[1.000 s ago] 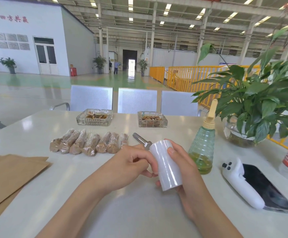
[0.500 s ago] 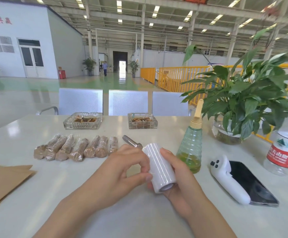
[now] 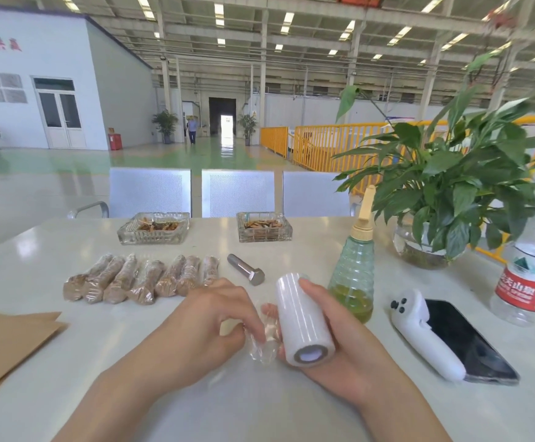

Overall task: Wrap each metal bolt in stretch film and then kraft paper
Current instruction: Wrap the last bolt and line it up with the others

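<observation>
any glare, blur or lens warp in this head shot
Head view: ceiling lights glare in soft patches off the glossy table; wide-angle lens bows roof beams and edges; top right corner is smeared; the bare bolt and film roll stay sharp.

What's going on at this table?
A person is wrapping bolts. The right hand holds a roll of stretch film, and the left hand pinches its loose end. One bare metal bolt lies on the table beside a row of wrapped bolts. Kraft paper waits at left.
</observation>
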